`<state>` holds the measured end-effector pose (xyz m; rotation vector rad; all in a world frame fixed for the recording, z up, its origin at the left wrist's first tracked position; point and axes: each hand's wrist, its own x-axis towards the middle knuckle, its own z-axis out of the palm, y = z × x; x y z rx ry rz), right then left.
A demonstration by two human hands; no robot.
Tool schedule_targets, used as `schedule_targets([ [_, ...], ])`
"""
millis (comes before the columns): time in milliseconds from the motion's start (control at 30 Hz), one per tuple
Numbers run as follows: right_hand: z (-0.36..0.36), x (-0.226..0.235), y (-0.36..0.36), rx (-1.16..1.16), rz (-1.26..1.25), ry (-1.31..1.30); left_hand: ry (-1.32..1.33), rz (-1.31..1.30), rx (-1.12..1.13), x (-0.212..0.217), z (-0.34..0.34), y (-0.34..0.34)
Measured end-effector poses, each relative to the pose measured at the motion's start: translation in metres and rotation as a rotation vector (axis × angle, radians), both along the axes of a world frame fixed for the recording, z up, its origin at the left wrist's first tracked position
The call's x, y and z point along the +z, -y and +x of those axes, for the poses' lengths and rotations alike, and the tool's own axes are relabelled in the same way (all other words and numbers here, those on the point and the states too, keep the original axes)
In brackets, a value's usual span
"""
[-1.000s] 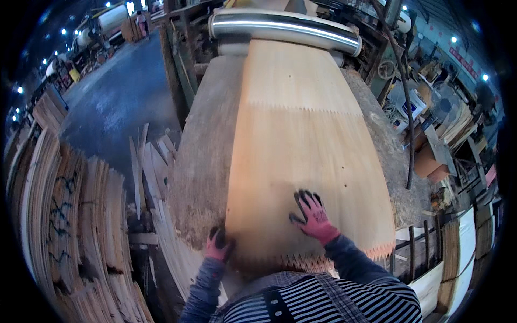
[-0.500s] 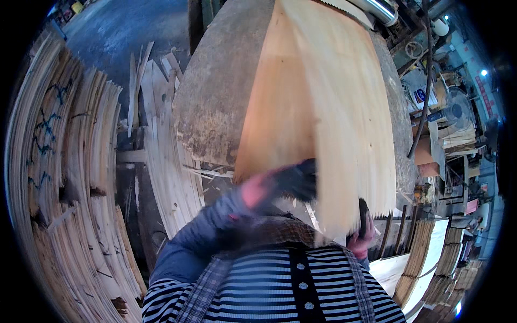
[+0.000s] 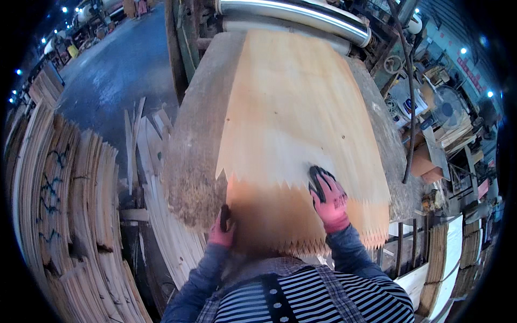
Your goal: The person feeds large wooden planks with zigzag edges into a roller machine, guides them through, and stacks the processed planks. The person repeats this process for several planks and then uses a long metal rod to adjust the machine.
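A thin pale veneer sheet (image 3: 301,124) with a jagged saw-tooth end lies on a rough worn table (image 3: 196,161), overlapping a darker toothed sheet (image 3: 274,220) beneath it. My right hand (image 3: 329,199), in a pink and black glove, presses flat on the seam where the two sheets meet. At the lower sheet's left edge, my left hand (image 3: 222,229), gloved the same way, grips that edge. A metal roller (image 3: 301,15) spans the far end of the table.
Tall stacks of veneer sheets (image 3: 64,215) fill the left side, with loose strips (image 3: 161,226) beside the table. A hose (image 3: 412,107) hangs along the right edge. Boxes, a fan (image 3: 447,107) and more stacks crowd the right. Grey floor (image 3: 113,70) lies far left.
The view has swung back to face the table. My right hand has gone from the sheet's edge to lying flat on the seam, and the left has returned to the left edge.
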<state>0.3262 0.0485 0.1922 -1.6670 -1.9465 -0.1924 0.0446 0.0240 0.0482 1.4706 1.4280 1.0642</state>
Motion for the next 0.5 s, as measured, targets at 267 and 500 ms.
schedule_targets([
  [267,0.021,-0.040,-0.163,-0.014,0.018,-0.087,0.282,-0.211,0.153,0.013,-0.001,0.003],
  [500,0.004,-0.077,-0.146,0.073,-0.096,0.166,0.256,-0.344,0.169,0.001,0.000,-0.004],
])
